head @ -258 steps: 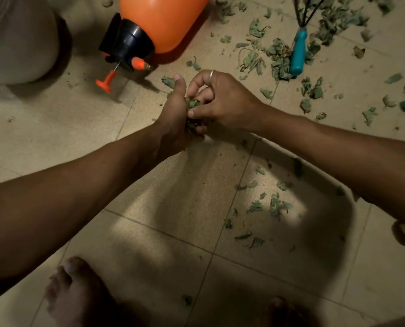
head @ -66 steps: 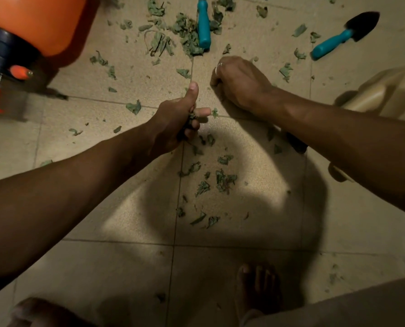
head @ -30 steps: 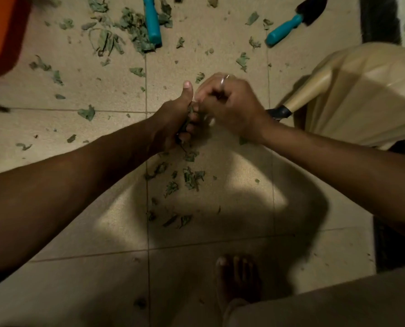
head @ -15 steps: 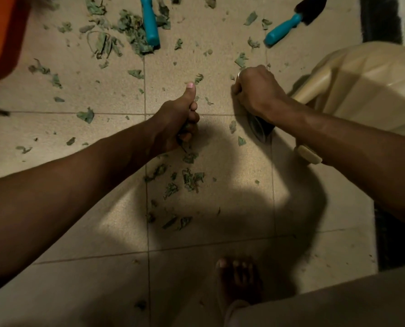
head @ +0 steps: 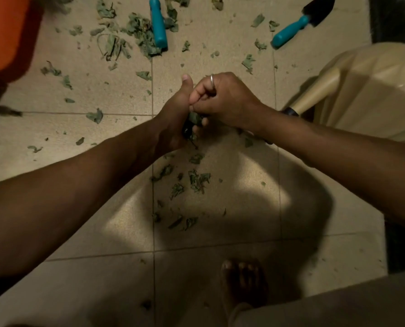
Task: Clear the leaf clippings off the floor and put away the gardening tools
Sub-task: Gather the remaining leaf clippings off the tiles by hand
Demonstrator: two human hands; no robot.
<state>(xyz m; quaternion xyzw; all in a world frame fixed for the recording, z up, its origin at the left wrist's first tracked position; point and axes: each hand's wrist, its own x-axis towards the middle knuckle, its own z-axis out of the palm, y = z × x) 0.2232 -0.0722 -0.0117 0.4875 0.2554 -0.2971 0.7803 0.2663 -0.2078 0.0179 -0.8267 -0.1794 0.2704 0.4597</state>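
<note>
Green leaf clippings (head: 198,181) are all over the tiled floor (head: 78,232). There's a patch at 6 o'clock from the hands and a bigger heap (head: 140,31) at 11. Left hand (head: 173,123) grips a wad (head: 194,119) of them, thumb up. Right hand (head: 227,102) pinches the same wad, with the hands touching. Teal-handled tool (head: 158,27) lies at 12, trowel (head: 300,21) at 1, both on the floor. Orange tank (head: 5,31) at 10, beige plastic chair (head: 366,90) at 3.

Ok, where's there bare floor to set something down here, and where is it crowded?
Bare: the lower-left tile, between the left forearm and the foot; also the patch between the middle leaf clippings and the right forearm. Crowded: the top, around the teal-handled tool and towards the trowel.
</note>
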